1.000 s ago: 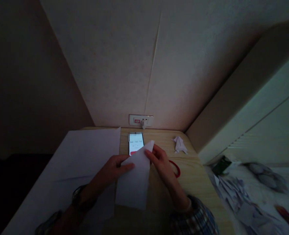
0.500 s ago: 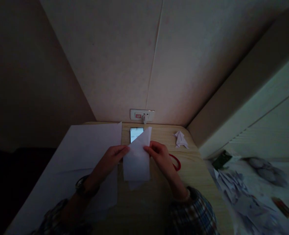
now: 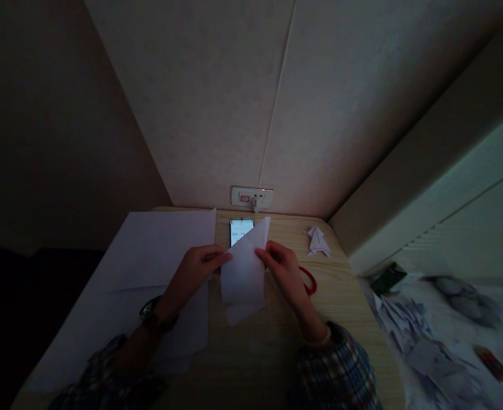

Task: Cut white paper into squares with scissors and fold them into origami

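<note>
Between my hands is a white sheet of paper (image 3: pixel 243 279), raised off the table, its top edge running at a slant to a point at upper right. My left hand (image 3: pixel 200 263) pinches its left edge between thumb and fingers. On the right edge, my right hand (image 3: pixel 280 263) grips it the same way, thumb on the near face. Behind the paper lies a phone (image 3: pixel 241 228) with a lit timer screen, its lower part hidden. A red loop-shaped handle (image 3: pixel 309 281) shows beside my right wrist, the rest of it covered.
Large white sheets (image 3: pixel 166 245) cover the left of the wooden table (image 3: pixel 337 296). A folded paper figure (image 3: pixel 318 241) lies at back right. A wall socket (image 3: pixel 252 197) with a plug is behind the table. Paper scraps (image 3: pixel 405 324) lie beyond the right edge.
The held paper has tilted slightly, its lower end now slanting more. Both hands keep their pinch on it. The whole view has shifted a little.
</note>
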`<state>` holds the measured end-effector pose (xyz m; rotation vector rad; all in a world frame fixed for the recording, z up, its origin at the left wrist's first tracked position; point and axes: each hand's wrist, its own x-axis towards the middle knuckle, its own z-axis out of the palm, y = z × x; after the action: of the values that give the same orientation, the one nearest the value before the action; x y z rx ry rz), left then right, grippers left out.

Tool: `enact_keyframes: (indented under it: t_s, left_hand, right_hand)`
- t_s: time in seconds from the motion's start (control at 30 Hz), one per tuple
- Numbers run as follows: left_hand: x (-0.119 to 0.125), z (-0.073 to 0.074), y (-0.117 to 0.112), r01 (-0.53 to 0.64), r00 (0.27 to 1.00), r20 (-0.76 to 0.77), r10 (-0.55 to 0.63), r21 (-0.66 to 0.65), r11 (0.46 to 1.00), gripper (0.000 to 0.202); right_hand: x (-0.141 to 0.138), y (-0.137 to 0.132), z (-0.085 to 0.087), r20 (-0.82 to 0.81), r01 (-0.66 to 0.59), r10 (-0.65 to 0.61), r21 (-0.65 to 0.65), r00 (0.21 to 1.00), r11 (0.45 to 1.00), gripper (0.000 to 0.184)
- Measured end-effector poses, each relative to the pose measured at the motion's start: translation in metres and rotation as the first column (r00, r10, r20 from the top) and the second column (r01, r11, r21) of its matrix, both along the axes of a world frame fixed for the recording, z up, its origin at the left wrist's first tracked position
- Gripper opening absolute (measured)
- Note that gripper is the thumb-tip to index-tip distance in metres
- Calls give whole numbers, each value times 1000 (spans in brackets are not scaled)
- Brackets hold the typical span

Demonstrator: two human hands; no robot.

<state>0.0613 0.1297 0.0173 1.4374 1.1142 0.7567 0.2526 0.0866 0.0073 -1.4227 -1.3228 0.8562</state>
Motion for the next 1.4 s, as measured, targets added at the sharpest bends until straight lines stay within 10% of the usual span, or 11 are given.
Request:
enact_keyframes:
  t_s: [1.4]
  left_hand:
    - [-4, -2, 1, 287, 957, -44, -286, 31, 957, 20]
  right_hand:
    - [-2, -1, -7, -258, -17, 24, 30, 966, 999, 20]
